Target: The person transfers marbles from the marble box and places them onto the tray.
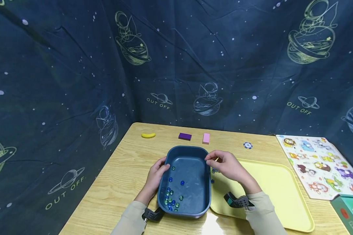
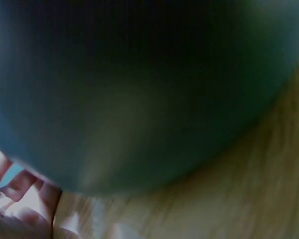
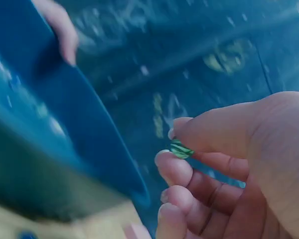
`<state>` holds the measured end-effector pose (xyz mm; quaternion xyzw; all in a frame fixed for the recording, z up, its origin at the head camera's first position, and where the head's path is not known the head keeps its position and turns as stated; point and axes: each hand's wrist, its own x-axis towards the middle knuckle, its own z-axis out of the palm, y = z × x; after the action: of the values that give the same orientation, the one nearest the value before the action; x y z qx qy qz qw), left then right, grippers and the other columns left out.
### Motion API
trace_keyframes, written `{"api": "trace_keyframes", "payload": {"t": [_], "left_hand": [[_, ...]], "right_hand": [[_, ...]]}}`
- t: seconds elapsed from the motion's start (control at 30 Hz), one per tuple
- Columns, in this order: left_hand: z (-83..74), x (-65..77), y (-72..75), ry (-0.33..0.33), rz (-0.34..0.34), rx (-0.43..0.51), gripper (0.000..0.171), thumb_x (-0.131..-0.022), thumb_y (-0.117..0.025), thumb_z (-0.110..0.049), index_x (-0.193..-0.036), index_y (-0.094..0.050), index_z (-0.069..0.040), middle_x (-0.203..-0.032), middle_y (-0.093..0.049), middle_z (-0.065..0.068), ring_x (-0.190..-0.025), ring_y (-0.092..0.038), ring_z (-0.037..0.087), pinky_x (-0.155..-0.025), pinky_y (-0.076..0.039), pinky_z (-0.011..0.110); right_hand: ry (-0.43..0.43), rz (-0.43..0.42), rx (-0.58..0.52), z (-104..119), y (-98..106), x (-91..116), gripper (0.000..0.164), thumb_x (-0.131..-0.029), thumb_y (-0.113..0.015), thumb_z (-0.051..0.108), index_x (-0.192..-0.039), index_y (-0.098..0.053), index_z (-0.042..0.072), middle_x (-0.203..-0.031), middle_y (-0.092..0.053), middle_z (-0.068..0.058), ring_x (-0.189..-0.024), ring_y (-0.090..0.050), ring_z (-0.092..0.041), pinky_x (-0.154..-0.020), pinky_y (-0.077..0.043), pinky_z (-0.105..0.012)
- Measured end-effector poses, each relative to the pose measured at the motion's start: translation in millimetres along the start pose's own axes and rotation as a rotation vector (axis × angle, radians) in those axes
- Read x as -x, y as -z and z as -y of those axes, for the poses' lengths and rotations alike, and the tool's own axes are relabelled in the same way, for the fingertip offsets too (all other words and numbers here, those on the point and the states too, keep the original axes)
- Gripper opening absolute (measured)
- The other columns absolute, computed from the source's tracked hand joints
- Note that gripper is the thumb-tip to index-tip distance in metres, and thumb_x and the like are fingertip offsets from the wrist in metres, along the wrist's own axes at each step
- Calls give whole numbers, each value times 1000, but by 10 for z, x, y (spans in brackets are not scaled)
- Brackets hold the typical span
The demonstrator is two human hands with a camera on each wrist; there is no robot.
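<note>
My left hand [image 1: 155,178] grips a dark blue rectangular bin [image 1: 194,182] at its left wall, thumb over the rim. Inside lie several glass marbles [image 1: 181,197], green and blue, mostly gathered at the near left corner. Over the bin's right rim is my right hand [image 1: 227,164]. In the right wrist view, its thumb and forefinger pinch a green striped marble [image 3: 181,149]. The bin's blurred side fills most of the left wrist view, with left-hand fingers [image 2: 22,191] at the lower left.
A yellow tray [image 1: 267,189] lies right of the bin, with blue marbles [image 1: 212,181] by its left edge. Behind are a toy banana [image 1: 148,135], a purple block [image 1: 184,136], a pink block [image 1: 206,138] and a poker chip [image 1: 247,145]. An animal puzzle board [image 1: 323,166] and green box [image 1: 348,212] lie right.
</note>
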<state>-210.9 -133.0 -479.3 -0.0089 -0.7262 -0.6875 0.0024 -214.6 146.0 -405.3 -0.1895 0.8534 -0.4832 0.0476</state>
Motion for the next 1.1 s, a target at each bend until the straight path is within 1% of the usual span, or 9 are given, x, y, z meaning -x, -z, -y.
{"api": "trace_keyframes", "payload": {"t": [0.1, 0.2, 0.3, 0.43, 0.6, 0.67, 0.83, 0.93, 1.1], "left_hand": [[99, -50, 12, 1, -5, 18, 37, -90, -53, -16, -126, -51, -6, -120, -54, 14, -98, -51, 15, -83, -41, 26], [158, -74, 6, -7, -14, 14, 37, -90, -54, -17, -126, -52, -8, -119, -55, 13, -98, -51, 16, -83, -42, 26], [176, -76, 3, -15, -24, 12, 37, -89, -55, -19, -124, -53, -8, -118, -56, 12, -98, -51, 16, -83, -42, 27], [174, -70, 4, -17, -26, 10, 37, -88, -55, -19, -124, -53, -9, -117, -56, 11, -98, -51, 16, -83, -42, 27], [168, -74, 3, -19, -22, 6, 37, -89, -54, -19, -124, -53, -9, -117, -56, 11, -99, -52, 17, -82, -43, 27], [167, -73, 3, -21, -20, 6, 37, -89, -54, -18, -124, -53, -9, -118, -56, 11, -99, -51, 18, -83, -42, 28], [167, -75, 3, -11, -18, 18, 37, -89, -55, -18, -124, -53, -8, -118, -55, 13, -100, -51, 20, -83, -42, 28], [167, -78, 4, -11, -19, 18, 37, -89, -55, -18, -124, -53, -9, -118, -55, 12, -99, -51, 20, -83, -42, 28], [170, -83, 1, -20, -30, 11, 36, -89, -54, -17, -123, -54, -10, -117, -56, 10, -98, -52, 17, -82, -43, 27]], "right_hand": [[-34, -63, 72, -192, 153, -6, 15, -85, -63, 22, -95, -65, 11, -83, -62, -3, -62, -54, -20, -52, -46, -29], [-82, -103, 150, -360, 280, 20, 14, -85, -62, 21, -94, -65, 11, -82, -63, -5, -64, -55, -19, -53, -46, -29], [-118, -108, 229, -500, 367, 51, 13, -86, -61, 20, -94, -65, 11, -81, -62, -3, -67, -54, -17, -55, -44, -29], [-147, -96, 281, -618, 420, 75, 12, -85, -61, 19, -93, -65, 10, -79, -60, -1, -69, -52, -15, -60, -41, -29], [-186, -64, 247, -740, 412, 76, 12, -85, -61, 18, -92, -65, 9, -77, -60, -4, -64, -53, -16, -58, -41, -30], [-198, -54, 237, -794, 402, 73, 12, -84, -62, 18, -91, -65, 9, -78, -60, -4, -64, -52, -16, -59, -40, -30], [-209, -25, 250, -902, 377, 65, 11, -84, -63, 20, -89, -65, 10, -78, -60, 1, -68, -49, -14, -62, -38, -30], [-211, -9, 248, -925, 368, 65, 12, -85, -62, 20, -90, -64, 10, -79, -61, 2, -69, -50, -14, -62, -39, -30], [-214, -7, 241, -915, 369, 65, 13, -86, -60, 22, -91, -65, 10, -79, -61, 1, -69, -49, -14, -61, -38, -30]]}}
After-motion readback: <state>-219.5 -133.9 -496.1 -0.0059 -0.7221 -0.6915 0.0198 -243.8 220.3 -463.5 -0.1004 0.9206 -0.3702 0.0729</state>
